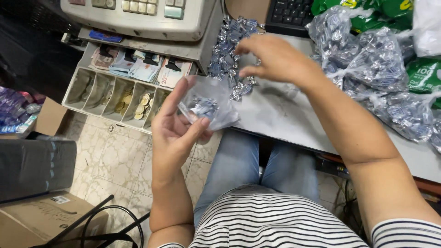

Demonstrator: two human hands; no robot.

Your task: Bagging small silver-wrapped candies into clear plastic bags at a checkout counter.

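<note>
Between left hand [172, 131] grip fingers, small clear candy bag [209, 108].

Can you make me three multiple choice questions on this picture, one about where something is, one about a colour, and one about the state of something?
1. Where is the loose pile of wrapped candies?
A. On the floor tiles
B. On the grey counter beside the cash register
C. Inside the cardboard box

2. What colour are the packages at the top right corner?
A. Green
B. Red
C. Yellow

3. What is the state of the cash drawer?
A. Shut
B. Taken out and upside down
C. Pulled open, showing coins and banknotes

Answers: 1 B, the pile lies on the counter under the right hand. 2 A, they show green next to the filled clear bags. 3 C, its compartments lie exposed below the cash register, while the left hand holds a small clear bag.
</note>
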